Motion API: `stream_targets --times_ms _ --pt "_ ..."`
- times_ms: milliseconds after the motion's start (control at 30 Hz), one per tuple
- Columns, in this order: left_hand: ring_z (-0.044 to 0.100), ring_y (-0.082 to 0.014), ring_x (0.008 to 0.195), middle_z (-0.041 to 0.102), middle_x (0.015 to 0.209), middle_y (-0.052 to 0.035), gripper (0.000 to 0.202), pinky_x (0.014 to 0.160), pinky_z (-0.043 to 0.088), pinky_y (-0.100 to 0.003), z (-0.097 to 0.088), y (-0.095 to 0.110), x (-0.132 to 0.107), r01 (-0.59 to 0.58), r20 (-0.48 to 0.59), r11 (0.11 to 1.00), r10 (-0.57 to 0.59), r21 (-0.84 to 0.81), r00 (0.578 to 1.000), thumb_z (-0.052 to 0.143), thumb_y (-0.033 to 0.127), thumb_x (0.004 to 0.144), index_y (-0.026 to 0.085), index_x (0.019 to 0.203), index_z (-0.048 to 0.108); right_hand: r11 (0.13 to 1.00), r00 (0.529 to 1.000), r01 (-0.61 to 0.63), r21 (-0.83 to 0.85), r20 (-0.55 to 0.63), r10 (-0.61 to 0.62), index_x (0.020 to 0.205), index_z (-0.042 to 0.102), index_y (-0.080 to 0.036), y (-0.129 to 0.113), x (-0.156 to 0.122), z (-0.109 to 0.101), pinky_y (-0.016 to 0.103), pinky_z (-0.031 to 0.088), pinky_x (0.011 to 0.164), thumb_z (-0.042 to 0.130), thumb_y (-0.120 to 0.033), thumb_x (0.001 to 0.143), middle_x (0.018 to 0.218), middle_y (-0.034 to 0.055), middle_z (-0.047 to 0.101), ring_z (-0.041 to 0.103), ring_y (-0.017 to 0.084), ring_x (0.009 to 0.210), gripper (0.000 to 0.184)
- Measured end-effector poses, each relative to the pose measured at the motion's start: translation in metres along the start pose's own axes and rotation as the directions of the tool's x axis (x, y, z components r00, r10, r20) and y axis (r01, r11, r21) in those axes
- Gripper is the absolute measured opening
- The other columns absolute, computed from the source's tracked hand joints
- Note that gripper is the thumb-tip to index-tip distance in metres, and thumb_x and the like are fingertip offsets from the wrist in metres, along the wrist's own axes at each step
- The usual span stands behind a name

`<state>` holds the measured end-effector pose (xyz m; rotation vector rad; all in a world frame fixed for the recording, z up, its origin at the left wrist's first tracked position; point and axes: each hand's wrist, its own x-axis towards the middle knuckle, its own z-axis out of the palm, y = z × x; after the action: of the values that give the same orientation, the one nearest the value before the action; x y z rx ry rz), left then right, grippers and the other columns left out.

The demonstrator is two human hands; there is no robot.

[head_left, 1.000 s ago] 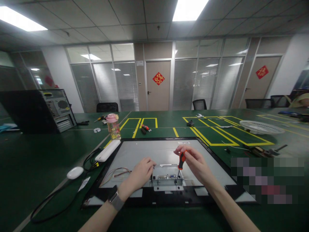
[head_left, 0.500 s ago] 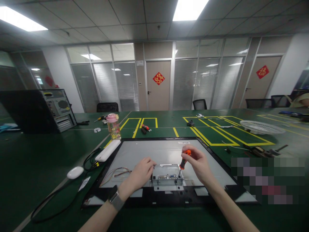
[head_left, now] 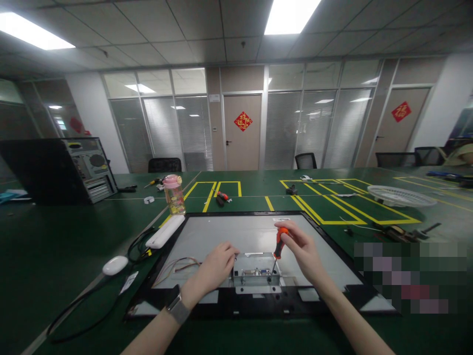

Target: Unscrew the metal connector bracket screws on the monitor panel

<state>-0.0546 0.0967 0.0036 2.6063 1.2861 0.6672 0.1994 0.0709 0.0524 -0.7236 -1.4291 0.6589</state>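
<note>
With the right hand we pinch a screwdriver by its handle, fingers closed on it; its shaft slants down to the bracket, at that part's right end. Our left hand has its fingers bent, tips at the bracket's left edge; we cannot tell whether they grip. Beneath both hands lies the panel. Left of the left fingers we note wires; farther out, a bottle.

Screwdriver tilted right, then more upright
</note>
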Motion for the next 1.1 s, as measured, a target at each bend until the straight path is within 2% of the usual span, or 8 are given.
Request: stream_targets --times_ms 67,167,333,500,733,867,1000,1100 --pt "0.054 -0.0190 0.097 0.058 0.100 -0.0057 0.027 0.088 0.043 -0.031 0.0000 0.0000 -0.0001 0.001 -0.001 1.000 -0.001 0.007 1.000 0.038 0.013 0.095 0.019 0.105 0.063 0.998 0.998 -0.046 0.039 0.035 0.044 0.107 0.071 -0.024 0.0014 -0.0009 0.0013 0.038 0.051 0.084 0.058 -0.045 0.087 0.096 0.0070 0.070 0.065 0.023 0.090 0.032" --pt "0.054 -0.0189 0.097 0.058 0.101 -0.0056 0.027 0.088 0.043 -0.031 -0.0003 0.0003 -0.0006 -0.004 -0.007 1.000 0.004 0.004 1.000 0.038 0.014 0.095 0.019 0.104 0.063 0.993 0.995 -0.096 0.065 0.030 0.094 0.114 0.067 -0.024 0.0035 -0.0019 0.0030 0.040 0.052 0.082 0.056 -0.045 0.088 0.095 0.0073 0.072 0.068 0.023 0.084 0.036" --pt "0.053 -0.0187 0.098 0.058 0.102 -0.0059 0.027 0.089 0.043 -0.031 -0.0005 0.0006 -0.0007 0.003 -0.001 1.000 -0.003 -0.005 1.000 0.038 0.014 0.095 0.019 0.106 0.062 0.999 0.998 -0.008 -0.036 -0.063 0.006 0.088 0.074 -0.023 0.0006 0.0009 0.0026 0.030 0.051 0.070 0.073 -0.035 0.075 0.079 0.0030 0.064 0.061 0.019 0.074 0.018" --pt "0.053 -0.0191 0.098 0.058 0.101 -0.0062 0.028 0.089 0.043 -0.032 -0.0023 0.0030 -0.0008 0.015 0.012 1.000 -0.015 0.002 1.000 0.037 0.014 0.095 0.019 0.104 0.063 0.995 0.999 -0.026 0.092 0.029 0.023 0.073 0.071 -0.022 0.0001 0.0027 -0.0016 0.027 0.047 0.059 0.076 -0.035 0.072 0.079 0.0018 0.055 0.054 0.016 0.070 0.014" --pt "0.053 -0.0186 0.098 0.058 0.101 -0.0059 0.028 0.089 0.043 -0.031 -0.0029 0.0037 -0.0003 0.011 0.008 1.000 -0.011 -0.005 1.000 0.038 0.013 0.095 0.019 0.106 0.063 0.945 0.975 -0.180 0.273 0.180 0.134 0.112 0.066 -0.025 0.0044 -0.0010 0.0008 0.038 0.051 0.076 0.058 -0.042 0.089 0.091 0.0054 0.066 0.063 0.021 0.081 0.029" --pt "0.053 -0.0188 0.096 0.058 0.100 -0.0057 0.028 0.088 0.044 -0.031 -0.0030 0.0043 0.0004 0.027 0.022 0.999 -0.027 0.019 0.999 0.038 0.012 0.095 0.018 0.104 0.064 0.928 0.977 -0.159 0.336 0.190 0.098 0.095 0.068 -0.023 -0.0021 -0.0005 0.0041 0.040 0.050 0.081 0.058 -0.043 0.088 0.090 0.0071 0.065 0.062 0.023 0.086 0.023" --pt "0.053 -0.0185 0.097 0.058 0.102 -0.0063 0.028 0.089 0.043 -0.030 -0.0030 0.0040 0.0000 0.025 0.020 1.000 -0.025 0.003 0.999 0.038 0.012 0.095 0.018 0.107 0.063 0.977 0.993 -0.053 0.206 0.114 0.030 0.078 0.069 -0.023 -0.0015 -0.0004 0.0004 0.036 0.049 0.082 0.069 -0.041 0.080 0.088 0.0050 0.060 0.057 0.022 0.086 0.019" --pt "0.053 -0.0188 0.098 0.058 0.102 -0.0066 0.028 0.089 0.043 -0.031 -0.0017 0.0019 -0.0003 0.023 0.019 1.000 -0.023 -0.002 1.000 0.038 0.012 0.095 0.018 0.106 0.063 0.968 0.989 -0.107 0.226 0.127 0.080 0.094 0.070 -0.024 0.0005 -0.0011 -0.0008 0.035 0.051 0.075 0.067 -0.041 0.083 0.082 0.0044 0.062 0.059 0.021 0.081 0.021"
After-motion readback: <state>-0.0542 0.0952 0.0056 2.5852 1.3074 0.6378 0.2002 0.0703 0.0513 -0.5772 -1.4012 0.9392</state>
